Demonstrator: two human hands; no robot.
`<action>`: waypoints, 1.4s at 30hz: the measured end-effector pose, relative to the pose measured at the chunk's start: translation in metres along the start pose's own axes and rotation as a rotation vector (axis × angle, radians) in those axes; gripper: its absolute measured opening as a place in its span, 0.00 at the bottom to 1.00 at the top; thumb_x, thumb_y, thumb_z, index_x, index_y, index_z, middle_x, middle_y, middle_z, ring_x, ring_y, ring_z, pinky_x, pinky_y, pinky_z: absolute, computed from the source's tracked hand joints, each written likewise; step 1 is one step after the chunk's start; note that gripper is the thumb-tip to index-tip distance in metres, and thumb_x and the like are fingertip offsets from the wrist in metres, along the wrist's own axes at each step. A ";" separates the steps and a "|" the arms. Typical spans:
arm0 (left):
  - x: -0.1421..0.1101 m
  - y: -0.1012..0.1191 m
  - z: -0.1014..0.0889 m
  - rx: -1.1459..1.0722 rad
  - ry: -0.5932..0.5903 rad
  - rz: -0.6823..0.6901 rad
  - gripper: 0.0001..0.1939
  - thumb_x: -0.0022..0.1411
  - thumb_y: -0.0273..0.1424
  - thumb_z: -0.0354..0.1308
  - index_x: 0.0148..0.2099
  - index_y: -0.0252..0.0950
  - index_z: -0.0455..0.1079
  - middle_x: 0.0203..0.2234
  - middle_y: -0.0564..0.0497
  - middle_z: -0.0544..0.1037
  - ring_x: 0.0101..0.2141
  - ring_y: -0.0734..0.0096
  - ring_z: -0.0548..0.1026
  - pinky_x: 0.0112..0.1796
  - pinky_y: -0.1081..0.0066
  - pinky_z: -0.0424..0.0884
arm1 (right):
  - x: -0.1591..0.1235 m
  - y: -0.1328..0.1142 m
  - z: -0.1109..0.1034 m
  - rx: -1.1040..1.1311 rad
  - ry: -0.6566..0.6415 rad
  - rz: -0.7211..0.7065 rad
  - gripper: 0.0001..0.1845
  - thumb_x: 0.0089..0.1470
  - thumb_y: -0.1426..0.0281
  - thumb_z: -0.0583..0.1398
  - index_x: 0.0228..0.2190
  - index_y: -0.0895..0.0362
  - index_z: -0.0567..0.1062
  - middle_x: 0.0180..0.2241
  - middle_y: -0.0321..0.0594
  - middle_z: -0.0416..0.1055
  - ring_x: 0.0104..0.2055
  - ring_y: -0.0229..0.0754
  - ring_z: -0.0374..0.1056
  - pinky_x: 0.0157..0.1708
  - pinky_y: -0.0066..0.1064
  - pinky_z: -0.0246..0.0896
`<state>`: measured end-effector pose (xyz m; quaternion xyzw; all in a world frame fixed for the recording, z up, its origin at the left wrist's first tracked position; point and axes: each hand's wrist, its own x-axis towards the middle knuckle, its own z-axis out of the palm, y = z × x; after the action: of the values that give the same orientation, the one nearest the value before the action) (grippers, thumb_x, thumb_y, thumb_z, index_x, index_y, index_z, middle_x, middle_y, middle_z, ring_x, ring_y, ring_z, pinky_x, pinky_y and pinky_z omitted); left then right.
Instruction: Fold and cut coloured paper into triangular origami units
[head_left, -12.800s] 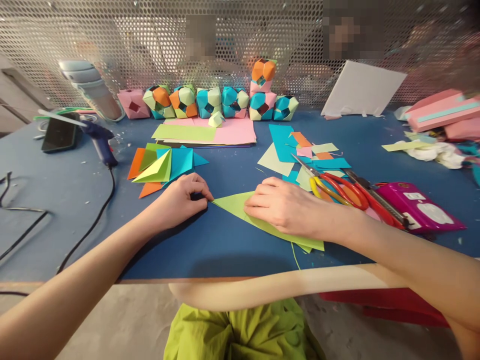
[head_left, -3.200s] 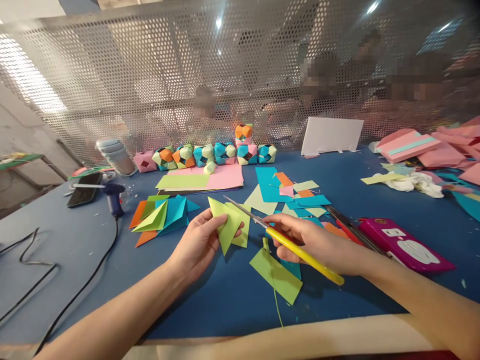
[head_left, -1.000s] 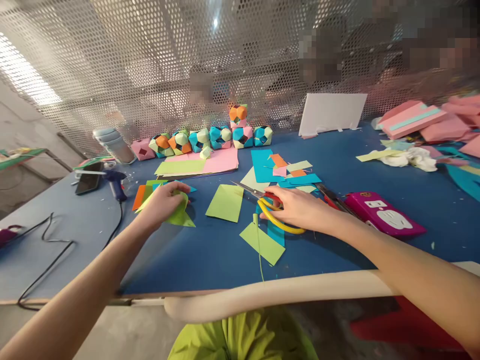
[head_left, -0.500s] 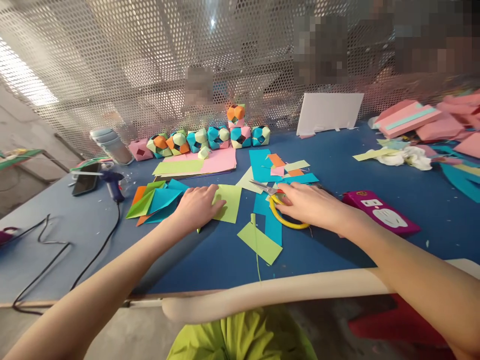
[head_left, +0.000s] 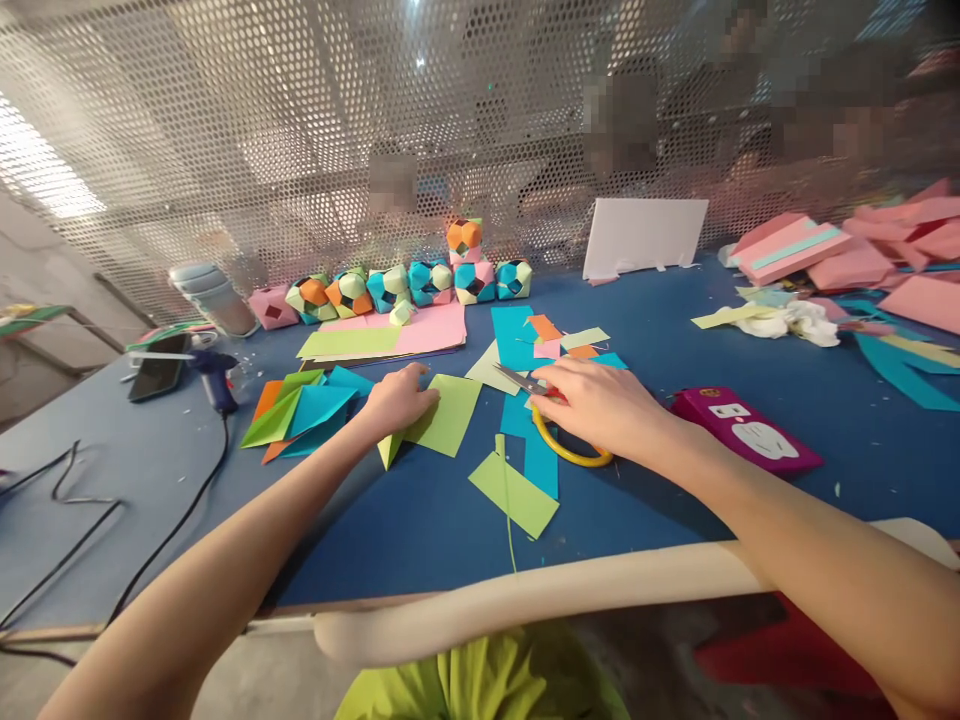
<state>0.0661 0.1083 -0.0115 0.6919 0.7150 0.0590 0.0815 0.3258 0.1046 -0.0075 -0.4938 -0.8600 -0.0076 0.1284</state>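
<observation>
My left hand (head_left: 403,402) is at the left edge of a light green paper square (head_left: 452,412), its fingers closed at the paper; the fingertips are partly hidden. Beneath that hand pokes out a folded green paper piece (head_left: 388,450). My right hand (head_left: 600,402) is closed over the scissors (head_left: 574,445) with yellow and red handles, which lie low over the table; the blades point left. Between the hands lie a green paper rectangle (head_left: 517,495) with a thin strip across it and a blue paper scrap (head_left: 541,465).
Folded colored pieces (head_left: 315,410) and a glue gun (head_left: 214,375) lie left. Several paper ball shapes (head_left: 390,287) line the back before a perforated metal panel (head_left: 322,120), behind paper sheets (head_left: 360,342). A magenta case (head_left: 750,430) and pink paper pieces (head_left: 795,250) are at right.
The scissors came down to the right with my right hand. My left hand carried the folded green piece to the left pile, then came back right to the green square, which has turned slightly.
</observation>
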 end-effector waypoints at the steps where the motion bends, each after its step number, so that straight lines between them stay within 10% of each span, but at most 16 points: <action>1: 0.004 -0.001 0.000 0.001 0.000 0.010 0.26 0.60 0.39 0.49 0.58 0.34 0.65 0.46 0.39 0.77 0.47 0.49 0.73 0.42 0.61 0.67 | 0.001 -0.001 0.001 0.007 -0.003 -0.006 0.17 0.60 0.63 0.52 0.44 0.55 0.75 0.46 0.45 0.74 0.46 0.51 0.69 0.33 0.35 0.60; 14: 0.033 0.001 -0.013 -0.154 0.044 0.246 0.04 0.50 0.25 0.55 0.28 0.36 0.72 0.31 0.46 0.77 0.36 0.59 0.74 0.38 0.66 0.66 | 0.005 -0.008 0.004 0.109 -0.036 -0.056 0.14 0.60 0.68 0.54 0.43 0.58 0.76 0.43 0.47 0.74 0.47 0.51 0.69 0.42 0.39 0.64; 21: -0.009 0.009 -0.040 -0.799 0.089 0.200 0.04 0.53 0.31 0.58 0.29 0.36 0.67 0.24 0.50 0.73 0.26 0.68 0.72 0.30 0.67 0.71 | 0.013 -0.010 0.011 0.710 0.118 -0.005 0.18 0.56 0.63 0.58 0.45 0.60 0.72 0.45 0.49 0.72 0.46 0.47 0.69 0.42 0.38 0.68; 25: -0.032 0.018 -0.045 -1.080 0.061 0.176 0.08 0.51 0.33 0.63 0.30 0.34 0.68 0.23 0.51 0.74 0.26 0.70 0.73 0.28 0.70 0.71 | 0.017 -0.015 0.016 1.043 -0.006 0.046 0.21 0.52 0.60 0.60 0.45 0.58 0.71 0.44 0.49 0.73 0.44 0.46 0.71 0.36 0.36 0.69; 33: -0.038 0.019 -0.036 -1.518 0.019 0.148 0.12 0.55 0.38 0.64 0.35 0.34 0.71 0.27 0.51 0.77 0.28 0.72 0.75 0.31 0.73 0.72 | 0.015 -0.023 0.014 1.216 -0.068 0.083 0.18 0.45 0.57 0.64 0.18 0.56 0.69 0.15 0.28 0.60 0.18 0.31 0.56 0.22 0.28 0.54; 42: -0.053 0.032 -0.008 -1.536 -0.160 0.108 0.15 0.54 0.27 0.64 0.44 0.32 0.71 0.39 0.44 0.80 0.36 0.64 0.79 0.36 0.67 0.77 | 0.010 -0.029 0.008 1.420 -0.028 0.212 0.19 0.38 0.57 0.69 0.19 0.58 0.71 0.18 0.30 0.63 0.20 0.32 0.62 0.23 0.27 0.59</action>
<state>0.0975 0.0568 0.0044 0.4774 0.4306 0.4922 0.5869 0.2950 0.0995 -0.0094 -0.3720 -0.6061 0.5727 0.4078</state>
